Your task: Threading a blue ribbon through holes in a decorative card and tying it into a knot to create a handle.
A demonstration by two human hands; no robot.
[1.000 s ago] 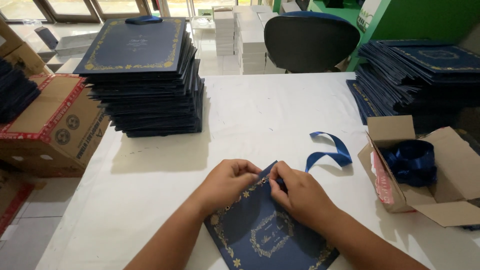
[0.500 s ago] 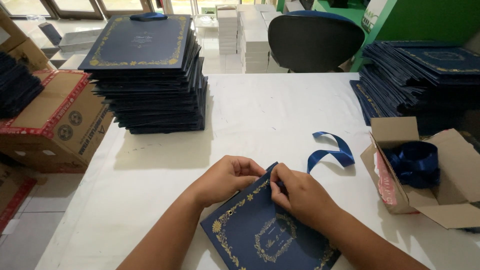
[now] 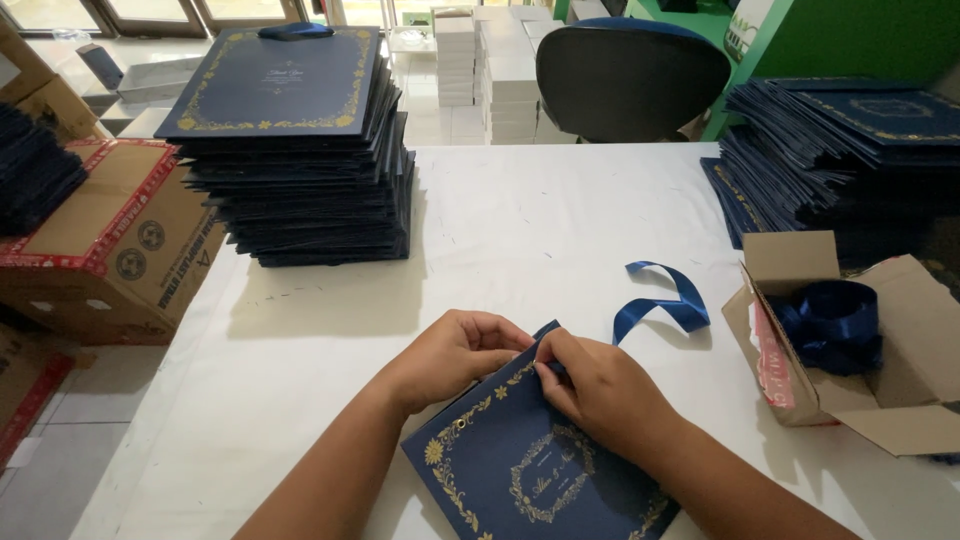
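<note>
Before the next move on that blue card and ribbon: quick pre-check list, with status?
1. Both hands on the card: left hand and right hand meet at the top corner of the navy card. Ok.
2. Card flat on the white table. Ok.
3. Blue ribbon within reach, beside the right hand. Ok.
4. Ribbon end threaded through the card: hidden by fingers. Cannot tell.
5. Spare ribbon in the open cardboard box. Ok.

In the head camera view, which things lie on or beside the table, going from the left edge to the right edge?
Brown cardboard box → tall stack of dark blue covers → left hand → right hand → loose blue ribbon → small open box of ribbon.
</note>
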